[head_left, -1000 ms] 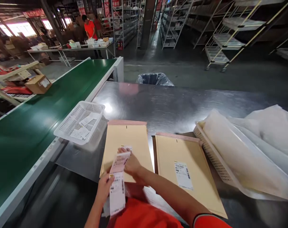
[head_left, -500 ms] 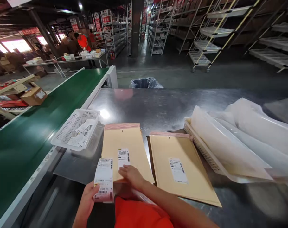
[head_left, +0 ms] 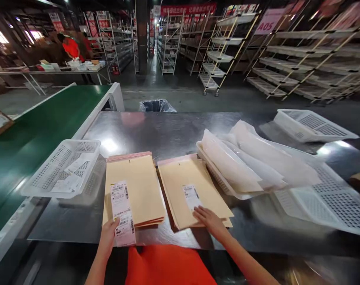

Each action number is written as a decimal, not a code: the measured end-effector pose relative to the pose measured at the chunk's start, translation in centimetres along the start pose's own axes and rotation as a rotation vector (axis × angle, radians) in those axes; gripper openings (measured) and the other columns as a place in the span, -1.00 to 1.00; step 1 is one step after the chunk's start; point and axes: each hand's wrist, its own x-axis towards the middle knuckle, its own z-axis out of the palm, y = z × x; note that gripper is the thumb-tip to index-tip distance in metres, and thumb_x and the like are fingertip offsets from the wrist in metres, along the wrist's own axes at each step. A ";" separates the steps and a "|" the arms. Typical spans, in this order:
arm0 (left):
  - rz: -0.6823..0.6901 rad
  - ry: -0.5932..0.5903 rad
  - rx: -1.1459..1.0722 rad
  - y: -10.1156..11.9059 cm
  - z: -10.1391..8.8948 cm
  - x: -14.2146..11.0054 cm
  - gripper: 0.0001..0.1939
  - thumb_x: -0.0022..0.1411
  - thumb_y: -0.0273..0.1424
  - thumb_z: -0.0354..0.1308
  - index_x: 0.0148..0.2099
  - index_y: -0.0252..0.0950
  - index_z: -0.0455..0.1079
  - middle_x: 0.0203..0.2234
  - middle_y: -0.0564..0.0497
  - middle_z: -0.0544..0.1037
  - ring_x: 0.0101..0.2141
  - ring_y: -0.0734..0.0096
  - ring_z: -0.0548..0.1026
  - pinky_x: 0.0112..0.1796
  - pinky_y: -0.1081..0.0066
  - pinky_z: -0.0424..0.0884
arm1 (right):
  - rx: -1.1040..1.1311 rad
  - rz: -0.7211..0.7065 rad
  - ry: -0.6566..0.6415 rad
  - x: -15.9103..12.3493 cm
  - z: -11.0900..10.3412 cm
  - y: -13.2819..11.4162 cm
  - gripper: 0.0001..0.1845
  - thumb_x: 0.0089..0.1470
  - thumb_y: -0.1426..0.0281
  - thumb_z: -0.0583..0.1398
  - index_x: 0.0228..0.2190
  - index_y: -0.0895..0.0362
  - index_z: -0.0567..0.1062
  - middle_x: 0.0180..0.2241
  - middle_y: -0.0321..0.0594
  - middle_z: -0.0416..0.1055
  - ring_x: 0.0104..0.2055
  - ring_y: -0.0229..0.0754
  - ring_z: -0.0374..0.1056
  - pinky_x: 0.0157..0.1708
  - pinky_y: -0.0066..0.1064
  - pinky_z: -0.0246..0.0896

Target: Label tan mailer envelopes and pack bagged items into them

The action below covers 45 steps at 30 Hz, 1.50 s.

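Note:
My left hand point(head_left: 108, 234) is closed on a strip of white shipping labels point(head_left: 121, 209), held over the left stack of tan padded envelopes point(head_left: 138, 190). My right hand point(head_left: 208, 220) lies with fingers stretched on the near edge of the right stack of tan envelopes point(head_left: 180, 190), just below the white label point(head_left: 191, 196) stuck on the top one. Both stacks lie side by side on the shiny metal table point(head_left: 168, 130).
A white perforated basket point(head_left: 43, 178) with paper slips sits at the left by the green conveyor belt point(head_left: 34, 130). White trays with clear plastic bags point(head_left: 257, 162) fill the right. A lined bin point(head_left: 156, 105) stands beyond the table. A person in orange point(head_left: 69, 47) works far left.
My right hand moved from the left envelope stack to the right stack. My left hand kept the label strip. The view swung to the right, showing more trays.

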 end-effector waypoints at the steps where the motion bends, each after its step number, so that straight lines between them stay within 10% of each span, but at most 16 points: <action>1: 0.011 -0.021 0.031 0.3 -0.1 -0.2 -0.49 -0.29 -0.08 0.46 -0.34 -0.34 0.57 -0.43 -0.12 0.67 -0.22 0.02 0.61 -0.12 0.14 0.50 | 0.015 0.025 -0.052 -1.1 1.2 -0.1 -0.57 0.16 0.53 0.00 -0.08 0.02 0.54 0.00 -0.13 0.49 0.02 -0.03 0.42 -0.10 -0.17 0.44; 5: 0.109 -0.177 0.185 1.9 1.5 -2.8 -0.50 -0.15 0.00 0.37 -0.28 -0.31 0.60 -0.28 -0.17 0.67 -0.15 -0.02 0.58 -0.07 0.12 0.47 | 0.168 0.194 0.042 1.4 1.5 -3.4 -0.58 0.17 0.16 0.13 -0.03 0.09 0.50 0.07 0.08 0.40 0.11 0.14 0.33 -0.02 0.02 0.37; 10: 0.370 -0.431 0.446 3.5 4.4 -6.6 -0.56 0.12 -0.01 0.18 -0.29 -0.27 0.63 -0.01 -0.19 0.56 0.03 -0.06 0.47 0.05 0.15 0.38 | 1.040 0.411 0.188 15.6 -3.9 -12.5 -0.51 0.24 0.16 0.01 0.14 0.05 0.29 0.16 -0.02 0.30 0.14 -0.05 0.29 0.07 -0.14 0.30; 15: 0.394 -0.491 0.649 2.8 2.9 -7.0 -0.61 0.21 -0.08 0.10 -0.15 -0.21 0.61 0.12 -0.17 0.47 0.14 -0.07 0.37 0.15 0.12 0.26 | 1.482 0.554 0.027 23.4 -7.3 -17.9 -0.70 -0.16 0.27 0.29 -0.31 0.12 0.48 -0.36 -0.22 0.47 -0.31 -0.13 0.40 -0.29 -0.31 0.36; 20: 0.287 -0.157 0.331 2.4 2.9 -5.5 -0.18 -0.12 -0.09 0.39 0.18 -0.28 0.34 0.13 -0.26 0.43 0.10 -0.04 0.40 0.11 0.13 0.30 | 1.400 0.347 -0.050 21.3 -8.8 -20.3 -0.89 -0.05 0.34 0.22 -0.41 0.10 0.52 -0.45 -0.30 0.47 -0.39 -0.21 0.38 -0.38 -0.40 0.28; 25: 0.215 -0.038 0.123 3.8 6.7 -3.4 -0.55 -0.06 0.01 0.31 -0.48 -0.30 0.40 -0.65 0.10 0.42 -0.57 0.46 0.36 -0.51 0.47 0.30 | 1.177 0.257 0.018 20.7 -7.3 -21.5 -0.79 0.15 0.26 0.14 -0.39 0.07 0.53 -0.40 -0.24 0.49 -0.35 -0.18 0.39 -0.33 -0.36 0.29; 29: 0.193 0.126 0.127 1.2 6.8 -2.6 -0.48 -0.07 0.10 0.26 -0.47 -0.31 0.42 -0.64 0.07 0.45 -0.56 0.42 0.37 -0.51 0.44 0.31 | 0.897 0.393 0.030 24.9 -3.2 -19.9 -0.80 0.14 0.35 0.11 -0.44 0.09 0.51 -0.28 -0.17 0.44 -0.30 -0.17 0.38 -0.30 -0.35 0.33; 36: -0.060 -0.070 0.152 -6.2 2.0 -8.4 -0.45 -0.16 0.13 0.31 -0.42 -0.31 0.58 -0.54 -0.16 0.60 -0.47 0.06 0.53 -0.37 0.13 0.48 | 0.580 0.416 -0.021 31.4 3.1 -17.8 -0.75 0.18 0.39 0.08 -0.39 0.09 0.55 -0.06 -0.11 0.40 0.02 0.03 0.25 0.06 -0.05 0.10; 39: 0.113 -0.038 0.291 -5.8 1.0 -10.4 -0.46 -0.04 0.14 0.21 -0.39 -0.26 0.63 -0.41 -0.22 0.64 -0.33 -0.07 0.56 -0.25 0.08 0.50 | 0.513 0.374 -0.038 29.9 3.9 -18.7 -0.67 0.21 0.39 0.04 -0.08 0.13 0.50 0.11 -0.01 0.30 0.14 0.10 0.15 0.12 0.00 0.01; 45: 0.170 0.170 0.235 -1.4 -0.7 -3.8 -0.46 -0.11 0.04 0.32 -0.25 -0.32 0.61 -0.23 -0.23 0.65 -0.08 -0.11 0.52 0.00 0.11 0.41 | 0.335 -0.329 -0.262 26.1 4.1 -20.1 -0.33 0.24 0.21 0.00 0.28 0.26 0.09 0.35 0.02 -0.07 0.39 0.06 -0.26 0.34 0.02 -0.37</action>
